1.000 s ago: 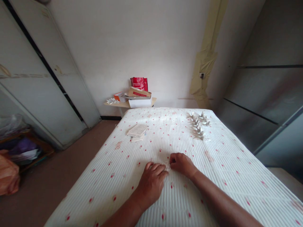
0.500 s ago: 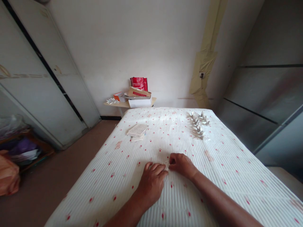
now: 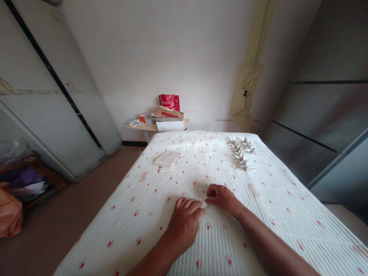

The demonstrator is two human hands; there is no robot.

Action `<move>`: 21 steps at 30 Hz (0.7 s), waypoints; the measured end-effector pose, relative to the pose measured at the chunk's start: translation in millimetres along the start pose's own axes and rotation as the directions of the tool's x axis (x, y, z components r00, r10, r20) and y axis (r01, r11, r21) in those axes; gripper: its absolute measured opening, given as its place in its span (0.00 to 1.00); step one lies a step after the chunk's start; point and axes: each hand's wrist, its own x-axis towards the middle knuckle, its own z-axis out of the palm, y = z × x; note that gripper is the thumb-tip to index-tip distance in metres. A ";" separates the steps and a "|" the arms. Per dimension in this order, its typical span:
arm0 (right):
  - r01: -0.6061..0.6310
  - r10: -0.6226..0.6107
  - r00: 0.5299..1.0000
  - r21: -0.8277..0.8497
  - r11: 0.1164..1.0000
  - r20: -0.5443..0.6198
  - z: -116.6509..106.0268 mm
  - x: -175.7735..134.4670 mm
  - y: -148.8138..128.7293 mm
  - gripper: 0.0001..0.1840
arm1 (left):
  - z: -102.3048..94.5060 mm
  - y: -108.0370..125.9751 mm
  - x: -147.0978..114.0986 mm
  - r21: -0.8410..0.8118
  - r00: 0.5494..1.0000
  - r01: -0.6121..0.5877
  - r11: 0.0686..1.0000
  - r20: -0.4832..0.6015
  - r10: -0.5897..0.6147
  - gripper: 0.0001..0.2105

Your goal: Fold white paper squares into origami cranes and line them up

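A small folded piece of printed paper [image 3: 202,199] lies on the quilted white cover between my hands, mostly hidden by the fingers. My left hand [image 3: 184,222] rests over its left part, with bent fingers holding it down on the cover. From the right, the thumb and fingertips of my right hand [image 3: 222,199] pinch its edge. Ahead on the left is a stack of flat printed paper sheets [image 3: 167,159]. Several folded paper cranes [image 3: 240,153] stand in a group farther off to the right.
The bed [image 3: 138,220] has a white cover with red dots. Past its far edge, a small table [image 3: 137,127] carries a white box [image 3: 170,125], cardboard, a red bag [image 3: 169,102] and a pile of white pieces. Cabinets flank both sides, and an orange bag [image 3: 10,211] is at lower left.
My right hand has shifted slightly right and up, with its fingers closed on the paper's edge. More of the paper shows between the hands. The left hand stays in place.
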 end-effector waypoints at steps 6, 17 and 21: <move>0.013 -0.021 0.998 -0.144 0.989 -0.051 4.7 -3.8 -5.8 0.08 | -1.9 1.5 0.6 -0.017 1.000 0.015 1.000 0.007 -0.015 0.12; 0.025 -0.028 0.999 -0.082 0.996 -0.034 1.4 0.1 0.0 0.03 | -4.0 2.3 0.3 -0.020 1.000 0.010 1.000 0.015 -0.009 0.12; 0.032 -0.037 0.998 -0.106 0.994 -0.044 1.7 -3.9 -5.7 0.07 | -1.4 2.2 0.1 -0.002 1.000 0.011 1.000 0.004 -0.011 0.11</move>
